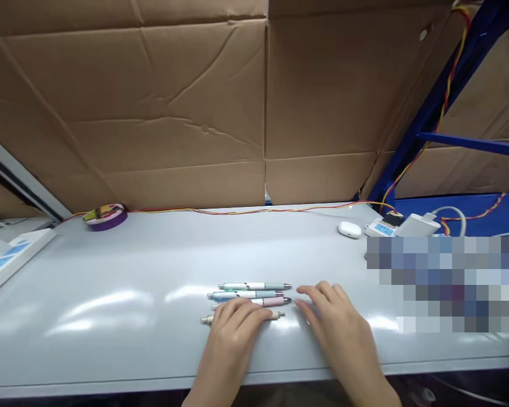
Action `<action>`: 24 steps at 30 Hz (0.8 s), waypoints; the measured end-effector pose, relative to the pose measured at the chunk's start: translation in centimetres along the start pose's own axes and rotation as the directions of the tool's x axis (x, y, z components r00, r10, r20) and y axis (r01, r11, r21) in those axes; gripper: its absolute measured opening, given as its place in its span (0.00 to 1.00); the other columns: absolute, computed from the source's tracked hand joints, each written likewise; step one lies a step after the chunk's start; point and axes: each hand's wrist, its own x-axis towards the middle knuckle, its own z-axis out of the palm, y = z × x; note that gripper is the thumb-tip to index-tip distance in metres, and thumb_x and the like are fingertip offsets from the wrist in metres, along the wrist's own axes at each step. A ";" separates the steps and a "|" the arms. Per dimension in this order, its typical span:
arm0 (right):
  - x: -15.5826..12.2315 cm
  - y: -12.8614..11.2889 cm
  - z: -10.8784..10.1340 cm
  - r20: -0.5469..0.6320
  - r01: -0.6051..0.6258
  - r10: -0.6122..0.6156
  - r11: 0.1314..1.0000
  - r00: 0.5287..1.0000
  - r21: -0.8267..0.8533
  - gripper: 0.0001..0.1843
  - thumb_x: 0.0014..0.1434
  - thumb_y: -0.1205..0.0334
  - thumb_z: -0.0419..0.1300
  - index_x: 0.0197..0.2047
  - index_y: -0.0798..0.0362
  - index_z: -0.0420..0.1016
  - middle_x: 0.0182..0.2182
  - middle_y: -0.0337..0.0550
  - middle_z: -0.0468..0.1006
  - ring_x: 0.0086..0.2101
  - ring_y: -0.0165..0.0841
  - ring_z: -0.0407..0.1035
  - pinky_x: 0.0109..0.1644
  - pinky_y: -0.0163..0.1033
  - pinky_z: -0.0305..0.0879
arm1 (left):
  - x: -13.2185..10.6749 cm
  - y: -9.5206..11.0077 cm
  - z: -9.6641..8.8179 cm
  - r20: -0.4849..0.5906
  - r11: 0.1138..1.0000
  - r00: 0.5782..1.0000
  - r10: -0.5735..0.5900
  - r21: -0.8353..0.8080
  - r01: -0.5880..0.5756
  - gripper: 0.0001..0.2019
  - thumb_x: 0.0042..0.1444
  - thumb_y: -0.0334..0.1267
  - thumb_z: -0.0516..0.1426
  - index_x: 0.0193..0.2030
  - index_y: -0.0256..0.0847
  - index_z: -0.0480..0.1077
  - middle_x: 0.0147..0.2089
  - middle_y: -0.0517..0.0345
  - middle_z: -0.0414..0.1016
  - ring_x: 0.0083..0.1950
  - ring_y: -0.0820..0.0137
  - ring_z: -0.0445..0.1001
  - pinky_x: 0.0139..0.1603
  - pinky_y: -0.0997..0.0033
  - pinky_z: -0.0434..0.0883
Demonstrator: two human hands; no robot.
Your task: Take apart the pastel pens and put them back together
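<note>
Several click pens lie side by side across the table in front of me. The farthest is a white and grey-green pen (257, 286), followed by a white and blue pen (248, 294) and a white and pink pen (275, 302). Nearest to me is a beige pen (206, 320). My left hand (235, 333) is closed over the middle of the beige pen, its fingertips reaching the pink one and hiding part of both. Just right of the pen tips, my right hand (337, 322) holds nothing, with thumb and forefinger apart.
A purple-edged roll of tape (108, 217) lies at the back left. White power strips (19, 257) stand at both sides. A white earbud case (350, 229) sits at the back right, near a blurred-out patch. Cardboard (173, 113) and a twisted red-yellow wire (220, 212) line the back edge.
</note>
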 end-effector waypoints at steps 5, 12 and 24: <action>1.2 -1.1 0.4 0.141 0.089 -0.108 0.987 0.984 0.137 0.10 0.64 0.63 0.51 0.35 0.48 0.73 0.30 0.41 0.73 0.33 0.37 0.69 0.26 0.36 0.62 | 0.3 0.1 -0.1 -0.023 0.999 0.999 0.040 -0.027 -0.041 0.13 0.64 0.27 0.48 0.42 0.44 0.72 0.38 0.59 0.78 0.39 0.66 0.72 0.41 0.65 0.69; -0.4 -0.3 -1.3 -0.092 0.004 0.071 0.768 0.993 0.640 0.05 0.65 0.63 0.52 0.37 0.49 0.68 0.31 0.41 0.72 0.31 0.33 0.68 0.31 0.36 0.64 | -0.9 0.1 -0.3 -0.319 0.977 0.925 0.204 0.131 -0.170 0.15 0.57 0.23 0.54 0.44 0.47 0.70 0.48 0.54 0.72 0.52 0.63 0.68 0.50 0.63 0.69; -4.3 -2.4 -0.1 -0.024 -0.045 0.094 0.663 0.995 0.747 0.18 0.67 0.53 0.46 0.28 0.50 0.64 0.22 0.37 0.66 0.22 0.29 0.63 0.26 0.33 0.60 | -0.8 1.0 0.1 -0.237 0.954 0.925 0.297 0.027 -0.299 0.08 0.60 0.25 0.53 0.41 0.40 0.71 0.32 0.57 0.73 0.33 0.71 0.70 0.41 0.66 0.65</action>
